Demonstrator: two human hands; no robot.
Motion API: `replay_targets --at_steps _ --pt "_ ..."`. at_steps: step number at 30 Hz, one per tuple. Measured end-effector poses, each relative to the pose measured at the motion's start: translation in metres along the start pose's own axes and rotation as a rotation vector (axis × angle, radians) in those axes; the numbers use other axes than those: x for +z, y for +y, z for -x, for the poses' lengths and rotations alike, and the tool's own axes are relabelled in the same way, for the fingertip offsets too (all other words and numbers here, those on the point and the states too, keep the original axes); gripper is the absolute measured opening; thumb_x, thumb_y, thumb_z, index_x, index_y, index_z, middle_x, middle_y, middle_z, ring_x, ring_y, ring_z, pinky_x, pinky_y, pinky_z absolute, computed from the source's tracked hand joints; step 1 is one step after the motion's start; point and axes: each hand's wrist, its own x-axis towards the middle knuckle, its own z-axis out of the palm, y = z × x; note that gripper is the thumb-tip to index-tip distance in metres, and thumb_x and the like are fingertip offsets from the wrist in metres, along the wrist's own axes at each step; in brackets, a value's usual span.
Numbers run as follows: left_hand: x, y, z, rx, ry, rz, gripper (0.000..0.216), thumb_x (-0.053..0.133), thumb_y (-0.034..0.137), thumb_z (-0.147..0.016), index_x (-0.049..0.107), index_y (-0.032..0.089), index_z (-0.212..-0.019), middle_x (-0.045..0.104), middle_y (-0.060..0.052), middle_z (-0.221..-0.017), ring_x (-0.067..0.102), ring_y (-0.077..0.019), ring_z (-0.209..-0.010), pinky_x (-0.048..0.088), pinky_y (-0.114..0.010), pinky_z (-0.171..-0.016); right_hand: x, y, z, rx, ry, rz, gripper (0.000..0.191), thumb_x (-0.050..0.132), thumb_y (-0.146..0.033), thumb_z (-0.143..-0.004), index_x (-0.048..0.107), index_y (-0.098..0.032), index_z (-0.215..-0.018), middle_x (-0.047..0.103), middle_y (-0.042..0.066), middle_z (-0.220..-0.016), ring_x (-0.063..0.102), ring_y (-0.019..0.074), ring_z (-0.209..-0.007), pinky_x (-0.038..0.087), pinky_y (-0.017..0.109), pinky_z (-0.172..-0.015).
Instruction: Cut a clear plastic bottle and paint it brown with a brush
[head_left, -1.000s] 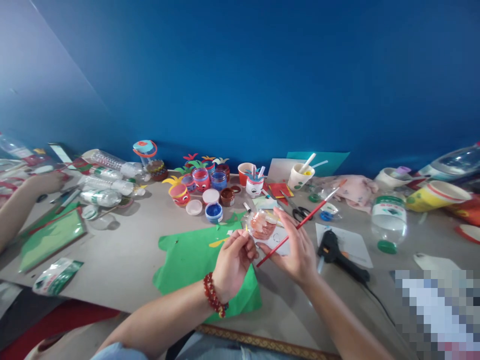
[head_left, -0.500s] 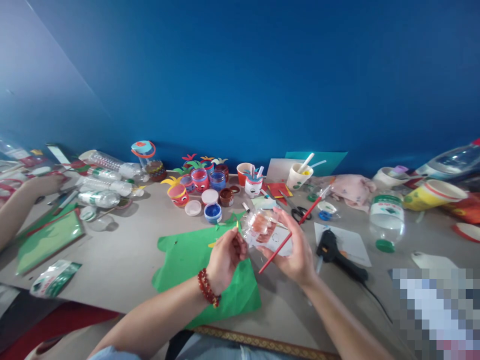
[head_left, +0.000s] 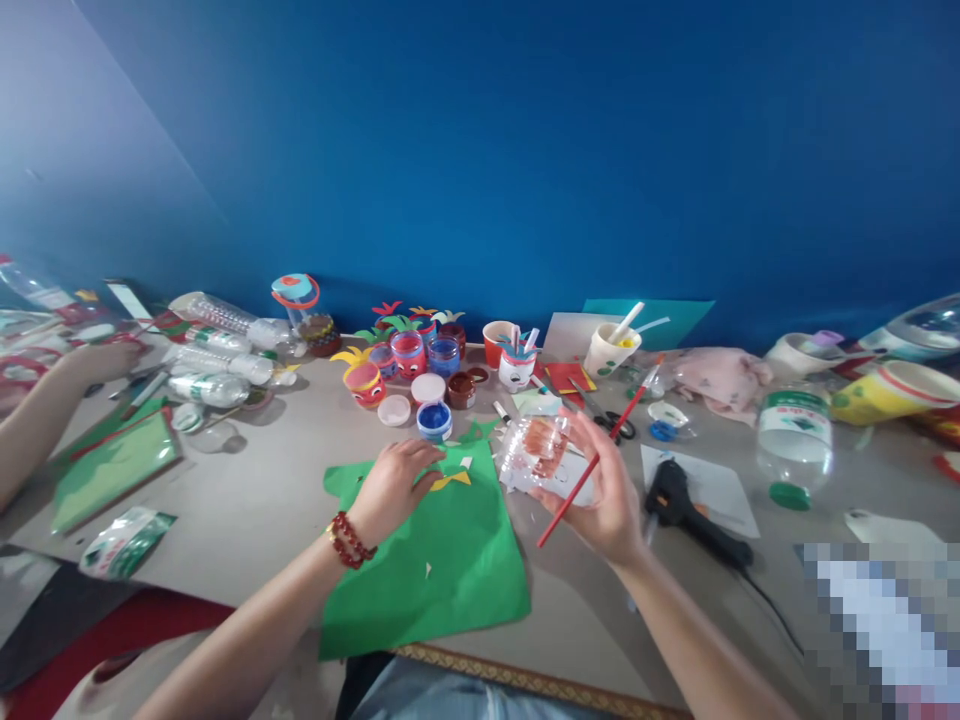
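Observation:
My right hand [head_left: 609, 495] is wrapped round a clear plastic bottle piece [head_left: 517, 455] with brown paint on its side. The same hand keeps a red-handled paintbrush [head_left: 577, 490] slanted across its fingers, bristles up. My left hand [head_left: 396, 488], with a red bead bracelet at the wrist, hovers palm down over a green paper sheet [head_left: 420, 580], fingers stretched out. By its thumb and fingertips lies a yellow paper cutout [head_left: 454, 480], beside a small white scrap [head_left: 466, 462]. Whether the thumb touches the cutout I cannot tell.
Open blue paint [head_left: 434, 420] and brown paint [head_left: 461, 390] stand behind the green sheet. To the right are scissors [head_left: 619, 425], a black glue gun [head_left: 697, 515] with its cord, and an upturned bottle [head_left: 793, 450]. Another person's arm [head_left: 45, 410] reaches in at left, near plastic bottles [head_left: 210, 388].
My left hand has moved left, away from the bottle piece to above the green sheet, its fingers spreading from a pinch. My right hand still holds the bottle piece and paintbrush. The view shifted slightly.

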Motion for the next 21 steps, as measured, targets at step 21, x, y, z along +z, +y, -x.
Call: replay_targets --at_steps 21 --pt "0.045 0.010 0.033 0.189 -0.169 0.309 0.058 0.041 -0.005 -0.075 0.070 0.024 -0.116 0.065 -0.011 -0.130 0.059 -0.0246 -0.116 0.048 -0.043 -0.102 0.000 0.005 0.002 0.005 0.029 0.044 0.097 0.084 -0.043 -0.073 0.034 -0.024 -0.153 0.048 0.018 -0.150 0.050 0.0382 -0.135 0.048 0.057 -0.108"
